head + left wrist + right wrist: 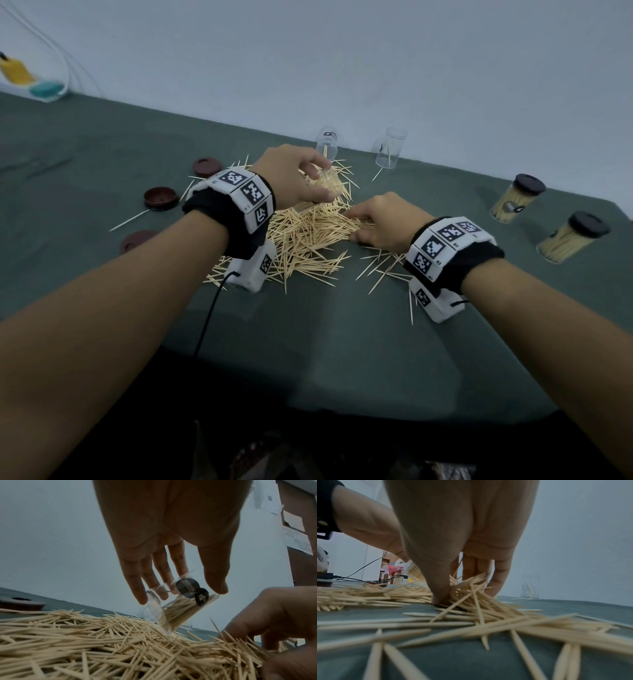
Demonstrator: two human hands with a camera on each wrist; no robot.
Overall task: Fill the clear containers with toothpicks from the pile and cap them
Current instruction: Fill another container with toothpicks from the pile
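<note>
Overhead, from the head view, the left hand point(301, 181) holds a partly filled clear container point(329, 181) by fingertips and thumb, tipped above the far side of the toothpick pile point(308, 233). The right hand point(380, 222) sits low on the pile's right edge, fingers curled into the sticks, so it is the nearer hand to the loose toothpicks, and the container lies up and to its left, just beside it. Two nearly empty containers point(388, 149) stand by the wall, two filled and capped ones point(513, 202) stand well apart to the right, and three brown caps point(161, 198) lie to the left on the green table point(325, 342).

Seen by the left wrist camera, the fingers point(137, 588) and thumb grip the container point(171, 609) at its closed end; its long axis slants down, the open mouth low and close over the pile point(102, 642), with the right hand point(274, 615) beside it.

Down at the right wrist, thumb point(440, 588) and fingers pinch together a small bunch of toothpicks point(467, 588) against the table. My judgement is that the coming move depends on turning that bunch parallel to the container's slant before feeding it up into the mouth
</note>
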